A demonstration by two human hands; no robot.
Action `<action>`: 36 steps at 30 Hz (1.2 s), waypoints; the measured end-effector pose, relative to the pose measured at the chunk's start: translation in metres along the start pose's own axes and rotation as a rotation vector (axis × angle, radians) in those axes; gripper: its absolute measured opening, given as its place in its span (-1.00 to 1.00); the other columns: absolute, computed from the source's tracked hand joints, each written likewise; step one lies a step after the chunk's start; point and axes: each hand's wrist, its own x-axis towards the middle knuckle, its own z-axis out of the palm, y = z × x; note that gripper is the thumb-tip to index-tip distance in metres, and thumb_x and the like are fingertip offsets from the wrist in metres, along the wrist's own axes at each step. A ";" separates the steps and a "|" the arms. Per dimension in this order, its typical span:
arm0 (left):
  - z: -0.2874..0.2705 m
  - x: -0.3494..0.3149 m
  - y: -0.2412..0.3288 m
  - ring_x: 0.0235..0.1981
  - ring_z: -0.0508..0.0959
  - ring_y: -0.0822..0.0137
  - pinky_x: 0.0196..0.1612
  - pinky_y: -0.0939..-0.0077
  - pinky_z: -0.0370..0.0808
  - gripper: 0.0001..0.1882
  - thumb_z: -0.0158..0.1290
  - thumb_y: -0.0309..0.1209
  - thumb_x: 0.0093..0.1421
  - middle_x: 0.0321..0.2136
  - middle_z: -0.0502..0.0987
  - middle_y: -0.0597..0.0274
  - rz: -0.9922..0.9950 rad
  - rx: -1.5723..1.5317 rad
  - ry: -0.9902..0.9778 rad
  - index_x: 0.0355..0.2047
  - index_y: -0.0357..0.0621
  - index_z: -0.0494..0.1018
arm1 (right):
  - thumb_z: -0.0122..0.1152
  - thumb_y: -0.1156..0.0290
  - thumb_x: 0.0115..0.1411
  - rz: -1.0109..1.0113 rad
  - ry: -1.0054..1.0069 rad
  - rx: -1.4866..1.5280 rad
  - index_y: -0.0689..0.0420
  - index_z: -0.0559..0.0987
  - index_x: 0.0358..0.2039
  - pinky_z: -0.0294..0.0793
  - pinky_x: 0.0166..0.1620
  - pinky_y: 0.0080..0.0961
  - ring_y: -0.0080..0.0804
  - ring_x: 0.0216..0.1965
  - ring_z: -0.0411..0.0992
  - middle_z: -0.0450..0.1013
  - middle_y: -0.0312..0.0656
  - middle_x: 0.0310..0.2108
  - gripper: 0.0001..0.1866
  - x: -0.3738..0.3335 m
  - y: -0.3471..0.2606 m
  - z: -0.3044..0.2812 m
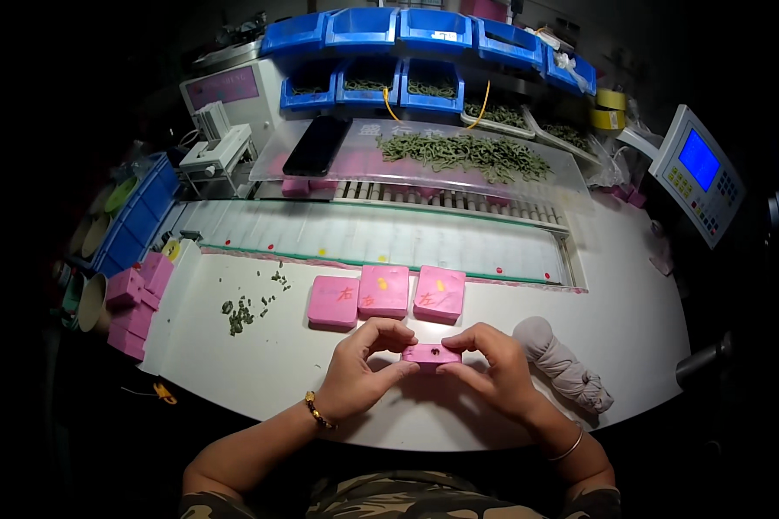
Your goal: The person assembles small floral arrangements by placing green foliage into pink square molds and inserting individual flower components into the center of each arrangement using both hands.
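Observation:
Between my two hands is a pink block (421, 354), tilted so that a narrow side with a small dark hole faces up. My left hand (369, 368) pinches its left end between thumb and fingers. At the other end, my right hand (493, 368) grips it the same way. Just beyond lie three pink square blocks with rounded corners: a left one (333, 301), a middle one (384, 291) and a right one (439, 293). Orange marks show on all three, and yellow spots on the middle and right ones.
Dark green bits (238, 317) are scattered at left. A grey cloth bundle (563, 365) lies right of my hand. Beyond are a conveyor (389, 233), a clear shelf with a phone (318, 145) and green pieces (467, 156), blue bins (362, 28), and a control panel (699, 173).

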 end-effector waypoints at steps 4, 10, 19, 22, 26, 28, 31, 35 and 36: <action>0.000 0.001 0.000 -0.08 0.55 0.37 0.06 0.43 0.50 -0.57 0.25 -0.67 0.05 -0.15 0.53 0.17 0.021 0.067 0.004 -0.08 -0.25 0.38 | 0.42 0.41 0.05 0.010 0.016 -0.004 0.21 0.53 -0.16 0.53 -0.23 -0.40 -0.21 -0.29 0.54 0.51 -0.08 -0.28 -0.65 -0.004 0.001 0.005; -0.002 0.004 -0.001 -0.11 0.57 0.39 0.00 0.48 0.53 -0.61 0.26 -0.61 0.06 -0.18 0.55 0.19 0.054 0.097 0.017 -0.10 -0.25 0.41 | 0.38 0.45 0.09 0.117 -0.052 0.033 0.22 0.46 -0.10 0.56 -0.25 -0.44 -0.26 -0.32 0.54 0.49 -0.08 -0.26 -0.62 -0.009 0.007 0.009; 0.000 0.011 0.001 -0.16 0.57 0.38 -0.03 0.47 0.54 -0.59 0.24 -0.59 0.11 -0.15 0.49 0.20 -0.025 -0.006 0.145 -0.05 -0.23 0.37 | 0.32 0.52 0.17 0.489 -0.029 0.547 0.27 0.40 -0.20 0.43 -0.55 -0.68 -0.61 -0.45 0.51 0.52 -0.16 -0.36 -0.73 -0.004 0.002 0.002; -0.001 0.017 0.004 -0.16 0.55 0.38 -0.04 0.49 0.53 -0.60 0.23 -0.59 0.11 -0.10 0.45 0.15 0.171 0.131 0.227 -0.06 -0.22 0.37 | 0.31 0.52 0.18 0.492 0.056 0.653 0.23 0.40 -0.21 0.38 -0.54 -0.73 -0.63 -0.43 0.50 0.53 -0.18 -0.35 -0.74 0.008 0.004 -0.002; 0.012 0.017 0.017 0.00 0.42 0.18 0.05 0.30 0.41 -0.46 0.35 -0.43 0.01 -0.01 0.35 0.02 0.448 0.530 0.184 -0.04 -0.20 0.34 | 0.35 0.48 0.16 0.491 0.166 0.667 0.20 0.43 -0.23 0.39 -0.39 -0.72 -0.63 -0.38 0.47 0.53 -0.20 -0.34 -0.74 0.017 0.003 -0.005; 0.028 0.016 0.013 0.07 0.28 -0.10 0.12 0.07 0.25 -0.32 0.41 -0.24 -0.14 -0.05 0.34 -0.02 0.454 0.586 0.228 -0.05 -0.13 0.32 | 0.35 0.47 0.16 0.430 0.137 0.694 0.13 0.41 -0.24 0.27 -0.49 -0.80 -0.73 -0.46 0.38 0.49 -0.31 -0.40 -0.73 0.022 -0.006 0.005; 0.018 0.024 0.009 0.02 0.33 -0.02 0.09 0.14 0.30 -0.38 0.35 -0.28 -0.09 -0.10 0.35 0.01 0.467 0.614 0.218 -0.06 -0.15 0.31 | 0.33 0.47 0.18 0.413 0.148 0.708 0.13 0.40 -0.22 0.28 -0.48 -0.78 -0.72 -0.45 0.37 0.48 -0.31 -0.41 -0.74 0.027 -0.017 0.011; -0.004 0.047 0.011 -0.11 0.43 0.08 -0.02 0.25 0.40 -0.47 0.32 -0.26 -0.10 -0.21 0.40 0.07 0.339 0.598 0.226 -0.18 -0.18 0.35 | 0.32 0.45 0.20 0.479 0.059 0.790 0.21 0.42 -0.10 0.47 -0.21 -0.64 -0.60 -0.24 0.48 0.51 -0.21 -0.26 -0.68 0.023 -0.010 0.003; -0.015 0.056 0.009 -0.10 0.43 0.07 0.00 0.25 0.40 -0.47 0.32 -0.23 -0.11 -0.20 0.40 0.06 0.266 0.646 0.270 -0.19 -0.18 0.36 | 0.31 0.44 0.21 0.456 0.035 0.700 0.20 0.41 -0.04 0.45 -0.21 -0.65 -0.60 -0.21 0.47 0.50 -0.22 -0.21 -0.65 0.020 -0.011 0.001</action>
